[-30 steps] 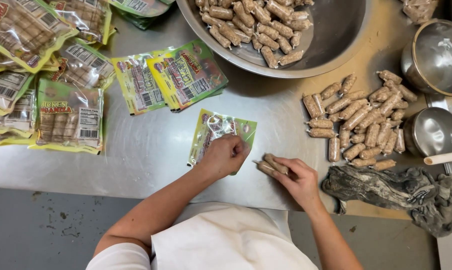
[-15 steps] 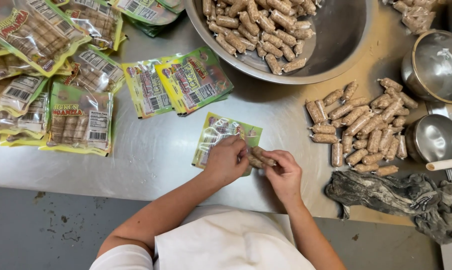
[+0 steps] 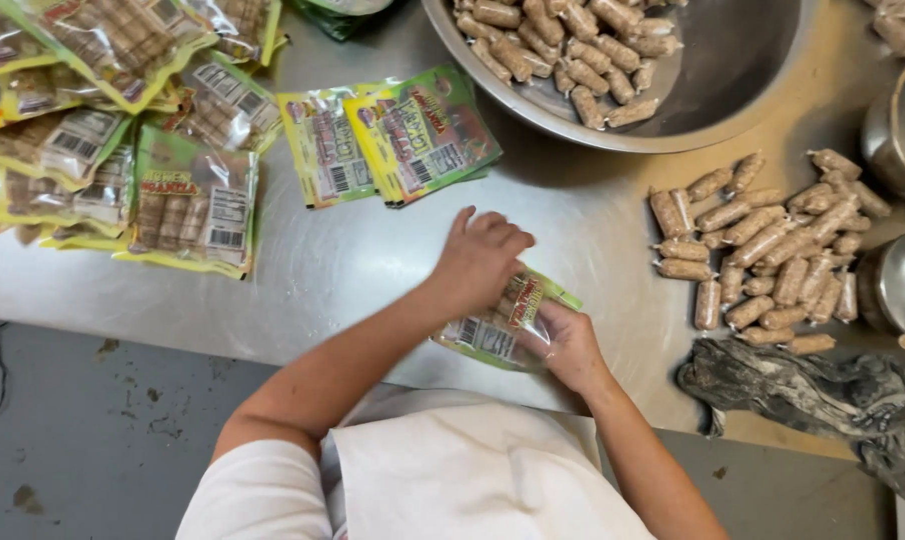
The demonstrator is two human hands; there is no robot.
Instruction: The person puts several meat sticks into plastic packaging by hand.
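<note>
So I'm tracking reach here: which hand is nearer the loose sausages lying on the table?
Right. The right hand, holding the pouch, is closer to the loose sausages; the left hand lies farther off, atop the pouch.

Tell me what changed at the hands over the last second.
The right hand carried loose sausages from the table to the pouch and now grips its lower end. The left hand stayed on the pouch, which now lies more slanted. The bowl, sausage pile and filled packs stayed put.
</note>
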